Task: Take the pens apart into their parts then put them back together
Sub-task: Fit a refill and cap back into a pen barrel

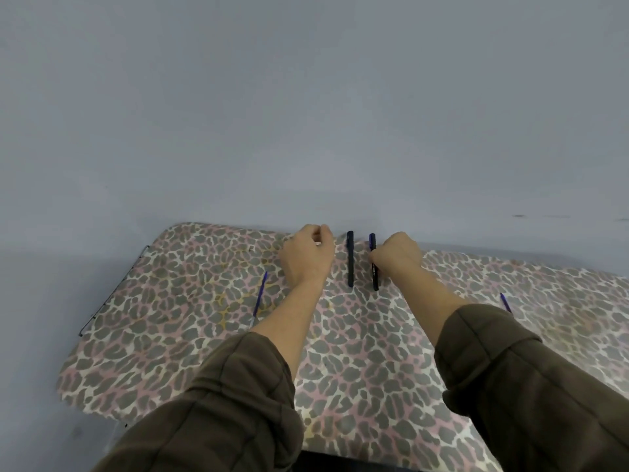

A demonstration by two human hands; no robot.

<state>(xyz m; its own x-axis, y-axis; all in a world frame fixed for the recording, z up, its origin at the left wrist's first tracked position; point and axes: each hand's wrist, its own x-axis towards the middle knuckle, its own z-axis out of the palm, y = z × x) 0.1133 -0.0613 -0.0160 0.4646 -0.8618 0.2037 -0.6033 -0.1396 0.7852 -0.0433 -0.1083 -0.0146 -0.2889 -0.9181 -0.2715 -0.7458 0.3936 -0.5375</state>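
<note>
table [357, 352] under a leopard-print cloth. left hand [306, 255] sits near the far edge with its fingers curled in; i cannot tell whether it holds anything. right hand [396, 255] pinches the blue-capped pen [374, 281], which lies just beside the black pen [350, 264]. both pens point lengthwise away from the person. first blue refill [260, 294] lies slanted at left, second blue refill [506, 303] at right.

— The pen colours?
— Black pen [350, 258] right of the left hand [306, 257]; blue-capped pen [372, 240] at the right hand [396, 257].
— And the cloth [170, 301]?
— It shows leopard spots: grey, pink, cream.
</note>
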